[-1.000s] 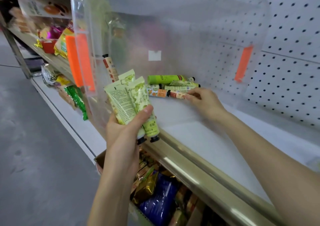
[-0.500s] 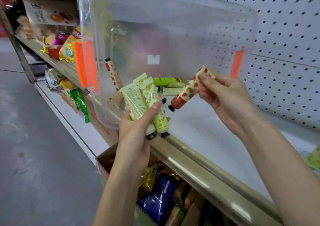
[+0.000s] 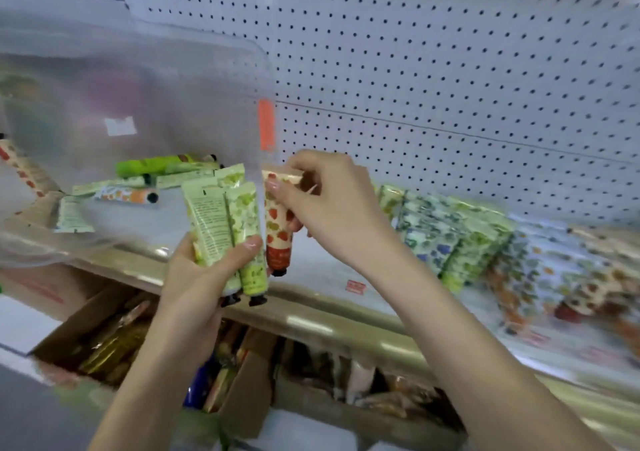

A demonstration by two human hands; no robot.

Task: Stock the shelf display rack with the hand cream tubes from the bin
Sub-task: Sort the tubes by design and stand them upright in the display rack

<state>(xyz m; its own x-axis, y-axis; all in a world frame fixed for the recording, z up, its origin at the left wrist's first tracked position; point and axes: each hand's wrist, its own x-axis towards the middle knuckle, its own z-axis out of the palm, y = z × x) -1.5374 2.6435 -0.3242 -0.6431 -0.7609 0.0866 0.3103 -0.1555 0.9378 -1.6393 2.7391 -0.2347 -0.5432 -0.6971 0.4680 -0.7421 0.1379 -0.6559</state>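
My left hand point(image 3: 204, 277) grips a bunch of pale green hand cream tubes point(image 3: 225, 229), caps pointing down, in front of the shelf edge. My right hand point(image 3: 332, 211) pinches a cream tube with red strawberry print point(image 3: 277, 239) upright, right beside the green bunch. The clear plastic bin point(image 3: 138, 104) lies tipped on its side on the shelf at the left, with several more tubes point(image 3: 152, 177) lying inside it. Rows of stocked tubes point(image 3: 485, 242) lie on the shelf to the right, blurred.
A white pegboard wall point(image 3: 450, 69) backs the shelf. The shelf has a beige front rail point(image 3: 329, 326) with a small red price tag point(image 3: 356, 286). Below, open cardboard boxes point(image 3: 145, 339) hold wrapped snacks. The bin carries an orange clip point(image 3: 266, 125).
The view has swung right, showing the stocked rows. My right hand has brought the strawberry tube from tilted to upright next to the green tubes in my left hand.
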